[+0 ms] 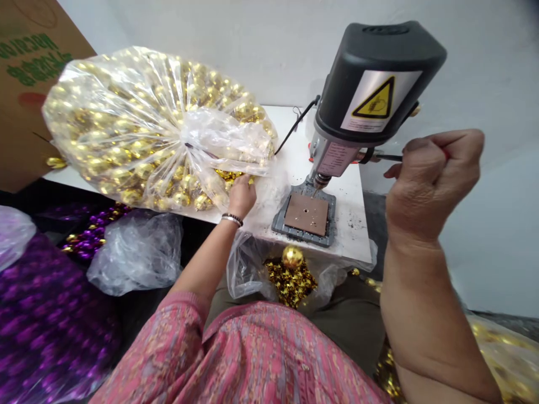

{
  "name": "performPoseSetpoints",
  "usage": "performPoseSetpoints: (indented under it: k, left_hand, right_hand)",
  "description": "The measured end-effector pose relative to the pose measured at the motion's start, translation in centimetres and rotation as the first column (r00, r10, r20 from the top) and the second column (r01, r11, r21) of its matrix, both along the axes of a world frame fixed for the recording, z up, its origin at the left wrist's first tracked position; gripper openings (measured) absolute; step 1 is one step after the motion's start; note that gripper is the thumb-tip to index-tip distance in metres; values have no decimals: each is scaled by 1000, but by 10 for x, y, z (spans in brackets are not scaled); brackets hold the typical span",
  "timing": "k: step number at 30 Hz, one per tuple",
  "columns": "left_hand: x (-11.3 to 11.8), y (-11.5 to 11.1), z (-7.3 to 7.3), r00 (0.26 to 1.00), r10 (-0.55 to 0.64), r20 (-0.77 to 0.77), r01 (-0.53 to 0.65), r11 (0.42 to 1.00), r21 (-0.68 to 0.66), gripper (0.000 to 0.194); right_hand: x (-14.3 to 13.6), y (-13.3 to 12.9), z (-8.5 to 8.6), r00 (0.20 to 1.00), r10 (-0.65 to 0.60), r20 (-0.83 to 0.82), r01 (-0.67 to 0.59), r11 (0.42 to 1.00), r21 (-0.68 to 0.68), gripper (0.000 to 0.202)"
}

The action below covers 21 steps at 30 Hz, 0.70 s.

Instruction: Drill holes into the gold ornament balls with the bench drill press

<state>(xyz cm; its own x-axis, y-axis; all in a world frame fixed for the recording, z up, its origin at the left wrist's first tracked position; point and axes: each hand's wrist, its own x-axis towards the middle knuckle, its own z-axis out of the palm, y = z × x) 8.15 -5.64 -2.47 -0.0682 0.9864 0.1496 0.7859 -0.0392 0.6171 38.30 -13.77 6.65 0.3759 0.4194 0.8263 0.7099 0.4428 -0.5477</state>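
My left hand [243, 196] reaches to the opening of a big clear plastic bag [138, 129] filled with shiny gold balls. Its fingers are partly hidden among plastic and gold, so their grip does not show. My right hand [433, 179] is closed round the end of the feed lever [389, 157] on a small bench drill press [379, 78]. Below the chuck [322, 179], a brown square plate [306, 214] with a hole lies on the grey base. A single gold ball [292, 256] shows just in front of the table edge, above gold pieces in an open bag.
The white table [351, 207] carries dark shavings beside the base. A black cable [297, 126] runs behind the drill press. At left are a cardboard box [25, 112], a crumpled clear bag [137, 252] and a bag of purple balls [50, 320]. Another gold-filled bag [505, 359] sits lower right.
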Motion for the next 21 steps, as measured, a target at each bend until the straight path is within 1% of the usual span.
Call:
performPoseSetpoints:
  k: [2,4,6,8,9,10,11,12,13,14,15,16,17,18,19,21]
  left_hand:
    - [-5,20,9,983,78,-166,-99,987,-124,44]
    - [-5,33,13,968,71,-242,-128,966,-226,48]
    - [-4,37,12,960,48,-275,-125,955,-269,54]
    - [-3,33,9,961,42,-272,-116,958,-261,56]
    - [-3,29,7,973,34,-229,-90,966,-242,55]
    - [-4,23,5,990,5,-144,-37,974,-223,54]
    - [-6,16,3,998,-55,-18,50,975,-215,54]
    - [-8,9,2,981,-137,136,164,963,-212,56]
    - [-10,0,0,927,-223,302,292,934,-207,60]
    - [-11,-8,-1,842,-288,455,412,889,-199,67]
    - [-11,-17,-3,753,-320,575,504,843,-190,73]
    - [-10,-24,-4,675,-324,663,566,804,-183,78]
    - [-8,-31,-5,617,-311,723,604,776,-182,80]
    - [-4,-36,-7,578,-291,762,626,758,-185,79]
    - [0,-40,-8,555,-273,786,637,747,-190,77]
    - [10,-43,-11,544,-253,800,644,737,-205,71]
  right_hand:
    - [4,-4,0,999,24,26,-23,999,-39,21]
    - [5,-7,-1,997,43,56,-39,996,-77,23]
    - [4,-10,-1,997,34,71,-29,997,-77,24]
    - [0,-11,1,998,7,59,-3,998,-67,23]
    - [-2,-11,3,999,-7,45,10,998,-63,23]
    - [-5,-11,6,999,-17,31,19,998,-57,23]
    - [-7,-11,10,1000,-21,20,23,998,-56,23]
    - [-9,-10,15,1000,-20,11,21,998,-63,23]
    - [-10,-9,21,1000,-15,3,15,997,-75,24]
    - [-11,-7,29,1000,-14,-3,14,996,-88,24]
    - [-11,-4,37,1000,-15,-9,14,994,-111,24]
    - [-10,-1,45,1000,-21,-23,18,990,-143,25]
    - [-9,4,54,999,-37,-38,29,984,-176,27]
    - [-7,10,62,997,-46,-63,31,975,-218,29]
    - [-5,16,69,994,-49,-100,22,966,-258,31]
    - [1,30,79,984,-25,-179,-32,950,-310,34]
